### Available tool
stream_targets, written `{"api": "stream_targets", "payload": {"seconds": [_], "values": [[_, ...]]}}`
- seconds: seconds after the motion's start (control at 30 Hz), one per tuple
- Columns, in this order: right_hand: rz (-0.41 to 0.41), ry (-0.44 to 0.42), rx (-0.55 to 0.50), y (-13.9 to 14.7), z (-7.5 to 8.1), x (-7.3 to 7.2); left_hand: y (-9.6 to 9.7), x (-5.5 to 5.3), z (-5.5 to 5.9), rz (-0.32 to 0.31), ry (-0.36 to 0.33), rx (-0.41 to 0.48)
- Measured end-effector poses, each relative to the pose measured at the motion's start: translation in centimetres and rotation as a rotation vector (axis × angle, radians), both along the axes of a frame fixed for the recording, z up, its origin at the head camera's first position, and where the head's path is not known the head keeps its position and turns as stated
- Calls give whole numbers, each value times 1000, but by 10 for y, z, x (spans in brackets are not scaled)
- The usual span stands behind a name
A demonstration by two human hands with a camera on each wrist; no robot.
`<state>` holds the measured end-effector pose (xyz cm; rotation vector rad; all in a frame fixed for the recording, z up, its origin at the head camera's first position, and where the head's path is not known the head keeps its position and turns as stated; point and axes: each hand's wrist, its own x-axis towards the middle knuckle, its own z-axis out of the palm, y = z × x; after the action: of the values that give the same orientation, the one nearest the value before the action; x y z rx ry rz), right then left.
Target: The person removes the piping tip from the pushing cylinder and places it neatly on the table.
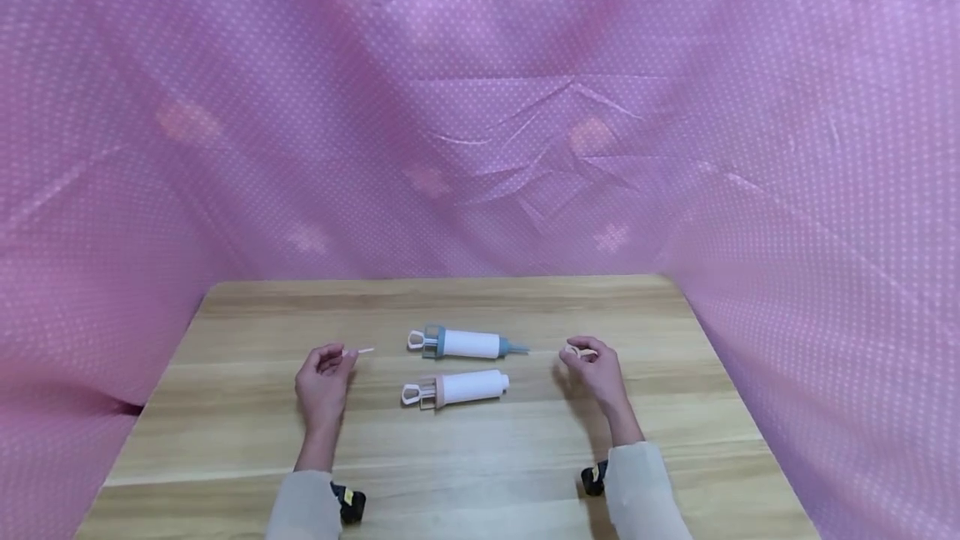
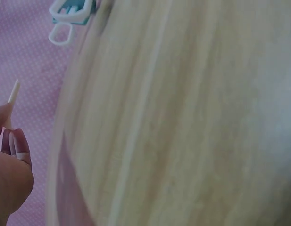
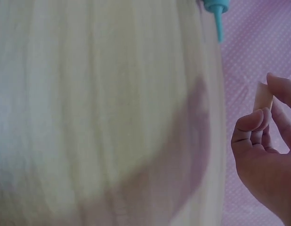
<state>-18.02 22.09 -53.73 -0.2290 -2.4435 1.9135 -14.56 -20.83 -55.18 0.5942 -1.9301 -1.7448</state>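
My left hand (image 1: 322, 386) pinches a slim white nozzle (image 2: 13, 92) between thumb and fingers, its thin tip pointing right in the head view. On the other side, my right hand (image 1: 602, 375) grips a small cream-coloured ring-like cap (image 3: 263, 98) by its edges. Between the hands lie two large plunger syringes. The farther syringe (image 1: 471, 344) has a white barrel, blue-green collars and a blue-green nozzle (image 1: 517, 348) at its right end. Nearer to me, the second syringe (image 1: 472, 387) has a pinkish collar and a short bare white outlet. Both have white loop handles at the left.
Everything lies on a light wood-grain table (image 1: 480, 473). A pink dotted cloth (image 1: 480, 123) hangs behind the table and along both sides. Black wrist cameras (image 1: 351, 504) sit at the cuffs of the pale sleeves (image 1: 303, 507).
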Motion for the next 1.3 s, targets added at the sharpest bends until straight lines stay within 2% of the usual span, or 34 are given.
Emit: {"api": "stream_targets", "payload": {"seconds": [0.13,0.27,0.43,0.67,0.77,0.87,1.07,1.3], "values": [[-15,-25,36,5,-9,0,-3,-2,-7,6,-50,-46],[-12,-71,21,9,-12,2,-5,-4,-14,-1,-116,-93],[-6,-97,11,11,-16,4,-6,-1,-24,-14,-146,-166],[-5,-88,203,12,-23,1,-5,0,-27,-29,-207,-301],[-1,-85,251,12,-24,0,-5,-1,-25,-45,-230,-342],[11,-86,259,12,-23,-1,-6,-2,-23,-44,-251,-347],[2,-82,190,10,-22,-3,-9,-2,-19,-38,-276,-304],[-80,-31,105,8,-15,-6,-8,-2,-15,-12,-244,-287]]}}
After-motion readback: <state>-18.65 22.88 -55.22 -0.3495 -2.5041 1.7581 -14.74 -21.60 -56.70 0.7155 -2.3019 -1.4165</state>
